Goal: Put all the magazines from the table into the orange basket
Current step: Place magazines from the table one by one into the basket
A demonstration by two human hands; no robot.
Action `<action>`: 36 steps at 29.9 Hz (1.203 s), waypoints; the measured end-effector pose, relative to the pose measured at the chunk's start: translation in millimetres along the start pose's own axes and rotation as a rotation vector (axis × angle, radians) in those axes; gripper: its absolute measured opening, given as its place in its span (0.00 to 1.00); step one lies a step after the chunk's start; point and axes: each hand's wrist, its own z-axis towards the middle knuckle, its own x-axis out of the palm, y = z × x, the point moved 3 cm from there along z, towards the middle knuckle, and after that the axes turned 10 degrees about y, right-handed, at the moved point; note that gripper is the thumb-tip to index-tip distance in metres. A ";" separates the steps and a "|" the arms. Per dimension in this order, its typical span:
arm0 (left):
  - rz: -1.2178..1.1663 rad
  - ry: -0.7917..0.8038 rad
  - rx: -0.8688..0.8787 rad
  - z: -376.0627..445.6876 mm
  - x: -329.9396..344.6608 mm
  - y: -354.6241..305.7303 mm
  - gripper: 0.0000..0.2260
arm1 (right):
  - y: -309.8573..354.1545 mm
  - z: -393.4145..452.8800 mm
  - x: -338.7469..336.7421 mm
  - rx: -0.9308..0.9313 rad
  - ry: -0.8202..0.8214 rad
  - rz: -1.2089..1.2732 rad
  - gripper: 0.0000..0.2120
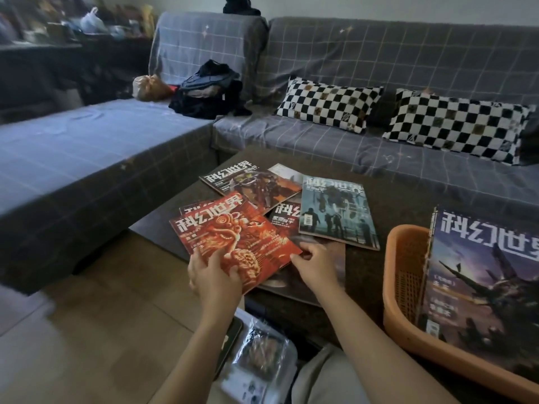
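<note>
Several magazines lie spread on the dark table (379, 199). A red magazine (233, 240) sits at the near left, slightly raised over the table's edge. My left hand (213, 272) grips its near corner. My right hand (313, 265) pinches its right edge. Behind it lie a dark brown-covered magazine (253, 185), a teal magazine (335, 211) and a black one (287, 215) partly covered. Another magazine (315, 275) lies under my right hand. The orange basket (402, 287) stands at the right with a purple-covered magazine (484, 287) leaning inside it.
A grey checked sofa (379, 141) runs behind and left of the table, with two black-and-white checkered pillows (329, 103) and a pile of dark clothes (210, 91). A plastic-wrapped box (259, 363) sits below the table by my knee.
</note>
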 end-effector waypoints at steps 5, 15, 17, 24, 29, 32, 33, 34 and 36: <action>-0.130 -0.001 -0.115 2.7 -3.3 8.6 0.25 | 4.2 -1.6 2.0 0.024 0.005 -0.116 0.16; -0.510 0.057 -0.196 -17.4 -30.9 39.9 0.16 | -0.2 -43.9 4.2 0.059 0.051 -0.150 0.14; -0.535 0.117 -0.205 -23.3 -37.1 39.4 0.19 | 0.1 -53.5 1.0 0.068 0.071 -0.177 0.15; -0.680 0.202 -0.065 -53.5 -50.6 25.1 0.17 | -5.0 -84.5 -15.6 0.117 0.181 0.005 0.14; -0.764 0.258 0.082 -66.0 -62.6 2.3 0.17 | -3.6 -111.0 -40.6 0.131 0.215 0.523 0.15; -0.837 0.333 0.135 -70.3 -63.0 -19.2 0.18 | 2.7 -121.7 -64.9 0.047 0.119 0.593 0.16; -0.864 0.363 0.153 -72.2 -61.3 -27.5 0.18 | 4.2 -125.2 -74.4 0.011 0.101 0.611 0.15; -0.887 0.395 0.169 -73.9 -58.8 -36.1 0.18 | 5.5 -128.6 -84.2 -0.024 0.093 0.627 0.14; -0.915 0.461 0.193 -78.3 -51.3 -54.3 0.18 | 3.5 -133.4 -104.5 -0.067 0.080 0.662 0.12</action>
